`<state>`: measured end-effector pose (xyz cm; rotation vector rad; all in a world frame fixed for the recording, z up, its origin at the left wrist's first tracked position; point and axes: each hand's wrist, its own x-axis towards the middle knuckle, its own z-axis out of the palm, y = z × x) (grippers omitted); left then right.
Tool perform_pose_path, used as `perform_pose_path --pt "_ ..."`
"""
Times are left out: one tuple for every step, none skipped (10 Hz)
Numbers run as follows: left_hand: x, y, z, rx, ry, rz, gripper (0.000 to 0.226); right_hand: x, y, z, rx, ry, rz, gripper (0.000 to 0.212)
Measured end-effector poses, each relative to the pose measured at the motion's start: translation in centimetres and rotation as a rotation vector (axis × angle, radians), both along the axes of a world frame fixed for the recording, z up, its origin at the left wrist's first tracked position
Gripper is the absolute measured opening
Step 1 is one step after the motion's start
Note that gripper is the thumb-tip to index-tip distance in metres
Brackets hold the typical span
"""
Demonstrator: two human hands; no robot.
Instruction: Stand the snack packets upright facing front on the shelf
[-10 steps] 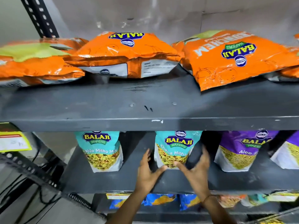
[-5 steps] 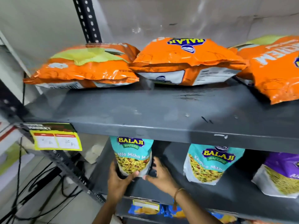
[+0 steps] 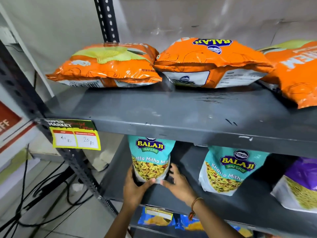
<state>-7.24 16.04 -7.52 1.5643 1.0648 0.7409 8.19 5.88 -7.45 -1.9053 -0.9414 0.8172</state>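
Observation:
A teal Balaji packet point(image 3: 151, 157) stands upright, front outward, at the left end of the middle shelf point(image 3: 223, 206). My left hand point(image 3: 135, 188) cups its lower left corner, thumb under its bottom edge. My right hand point(image 3: 178, 184) touches its lower right side with fingers spread. A second teal packet point(image 3: 229, 170) stands upright to the right, tilted slightly. A purple packet point(image 3: 301, 182) stands at the far right, partly cut off. On the upper shelf point(image 3: 171, 114) three orange packets point(image 3: 109, 66) point(image 3: 212, 60) point(image 3: 296, 73) lie flat.
A dark slotted upright point(image 3: 106, 19) rises behind the upper shelf. A yellow price tag point(image 3: 75, 138) hangs on the upper shelf's front edge. Blue packets point(image 3: 157, 219) show on the shelf below. Black cables point(image 3: 39, 191) lie on the floor at left.
My hands left the middle teal packet and moved left to the leftmost teal packet, now held at its base. The view swung left and closer.

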Motion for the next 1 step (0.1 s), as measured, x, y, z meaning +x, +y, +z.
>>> perform_pose_path --pt "-0.92 -1.97 0.94 0.107 -0.065 0.025 0.084 -0.84 -1.79 0.45 0.065 -0.044 -0.043 0.088"
